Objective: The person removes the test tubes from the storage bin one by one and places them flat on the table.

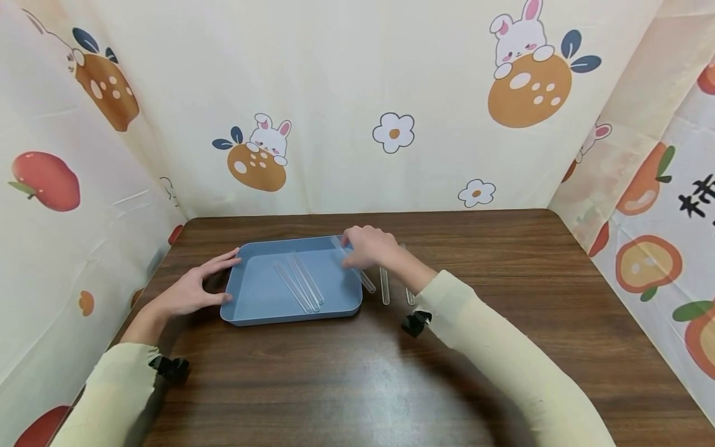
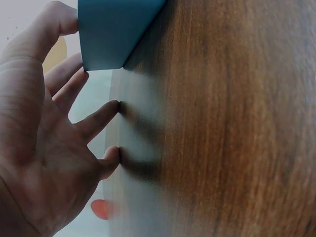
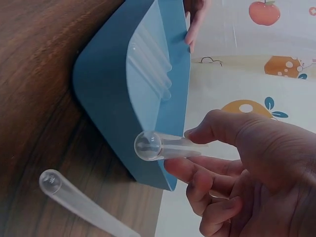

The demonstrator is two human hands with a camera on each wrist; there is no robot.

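A shallow blue tray (image 1: 254, 282) lies on the table, and three clear test tubes (image 1: 306, 288) rest side by side in it. My left hand (image 1: 187, 292) touches the tray's left end with spread thumb and fingers; two fingertips meet the table in the left wrist view. Over the tray's right side, my right hand (image 1: 368, 247) pinches another clear test tube (image 1: 367, 282) between thumb and fingers. This held tube (image 3: 173, 146) slants across the rim, its rounded end outside the tray. Two more test tubes lie right of the tray, one (image 1: 384, 287) nearer, the other (image 1: 410, 298) partly behind my wrist.
The brown wooden table (image 1: 313, 379) extends in front and to the right. Patterned curtains (image 1: 335, 74) rise along its back and both sides. A black wrist camera (image 1: 416, 323) sits under my right sleeve, another (image 1: 172, 369) under the left.
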